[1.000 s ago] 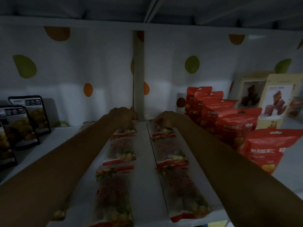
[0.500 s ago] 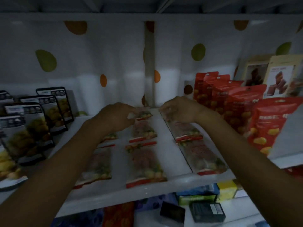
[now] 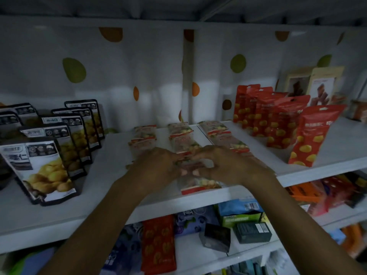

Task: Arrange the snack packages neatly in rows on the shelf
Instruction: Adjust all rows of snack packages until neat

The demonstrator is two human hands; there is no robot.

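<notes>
At the far left of the white shelf, black-and-white pouches printed with yellow nuts stand upright in staggered rows, running from the front edge back toward the spotted white curtain. Next, toward the middle, three rows of clear flat snack packages with red end strips lie flat on the shelf, running front to back: a left row, a middle row and a right row. Both hands meet over the front of the middle row. The left hand lies palm down with its fingers bent, covering the near end of the left row and touching the left edge of the front package of the middle row. The right hand mirrors it on that package's right edge, fingers curled inward; the two thumbs nearly touch above the package, so it sits pressed between the hands close to the shelf's front lip. Whether the fingers actually pinch the film cannot be told. Further right, red pouches with yellow print stand in a row, with tan pouches behind them. Below, the lower shelf holds mixed boxes and bags.
</notes>
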